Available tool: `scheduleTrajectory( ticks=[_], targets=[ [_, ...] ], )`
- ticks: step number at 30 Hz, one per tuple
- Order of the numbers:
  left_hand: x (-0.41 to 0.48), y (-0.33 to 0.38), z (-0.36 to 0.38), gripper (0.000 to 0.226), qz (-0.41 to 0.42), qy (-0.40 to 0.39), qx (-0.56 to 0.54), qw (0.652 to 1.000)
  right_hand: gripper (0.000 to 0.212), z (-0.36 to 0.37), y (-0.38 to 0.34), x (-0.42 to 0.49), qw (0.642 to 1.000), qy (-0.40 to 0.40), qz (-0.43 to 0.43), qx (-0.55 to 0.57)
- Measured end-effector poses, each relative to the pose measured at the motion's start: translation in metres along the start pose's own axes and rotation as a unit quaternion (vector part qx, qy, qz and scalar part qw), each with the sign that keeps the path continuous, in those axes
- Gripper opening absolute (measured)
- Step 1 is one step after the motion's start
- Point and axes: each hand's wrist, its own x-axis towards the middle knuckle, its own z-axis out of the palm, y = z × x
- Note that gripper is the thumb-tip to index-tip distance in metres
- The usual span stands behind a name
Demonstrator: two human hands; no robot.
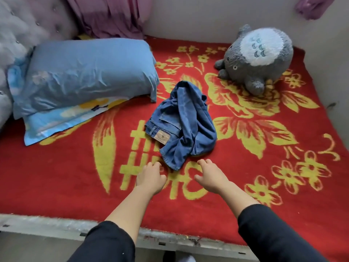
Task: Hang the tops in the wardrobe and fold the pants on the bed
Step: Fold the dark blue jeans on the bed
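We see a crumpled pair of blue denim jeans (182,123) lying mid-bed on the red blanket with yellow flowers (75,176). Our left hand (150,178) and right hand (211,176) hover just short of its near edge, each grip loosely spread and holding nothing.

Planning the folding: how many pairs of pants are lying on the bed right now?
1. A crumpled pair of blue denim jeans lies mid-bed on the red-and-yellow floral blanket, just beyond the left hand and right hand. More could hide under the blue pillow.
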Motion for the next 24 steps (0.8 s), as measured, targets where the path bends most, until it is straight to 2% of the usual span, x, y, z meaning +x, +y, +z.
scheduleTrajectory(
  ticks=[3,10,13,17,19,21,24],
  targets=[
    [0.041,-0.007,0.003,0.044,-0.024,-0.016,-0.027,0.999,0.053,-0.005,0.002,0.051,1.000,-0.023,-0.003,-0.003],
    [0.137,-0.050,0.018,0.047,-0.102,-0.037,-0.084,0.991,0.034,0.028,-0.020,0.154,0.997,-0.052,-0.045,-0.026],
    [0.180,-0.067,0.031,0.046,-0.126,-0.033,-0.119,0.984,0.032,0.045,-0.033,0.195,0.996,-0.044,-0.065,-0.048],
    [0.237,-0.085,0.049,0.045,-0.120,-0.022,-0.148,0.981,0.035,0.069,-0.049,0.253,0.992,0.009,-0.109,-0.061],
    [0.270,-0.092,0.053,0.047,-0.110,-0.006,-0.165,0.980,0.039,0.081,-0.056,0.282,0.991,0.035,-0.119,-0.059],
    [0.307,-0.095,0.054,0.048,-0.095,0.036,-0.203,0.974,0.058,0.092,-0.058,0.309,0.994,0.028,-0.095,-0.045],
    [0.359,-0.093,0.050,0.044,-0.084,0.093,-0.330,0.936,0.086,0.112,-0.057,0.335,0.994,0.015,-0.063,-0.094]
  ],
)
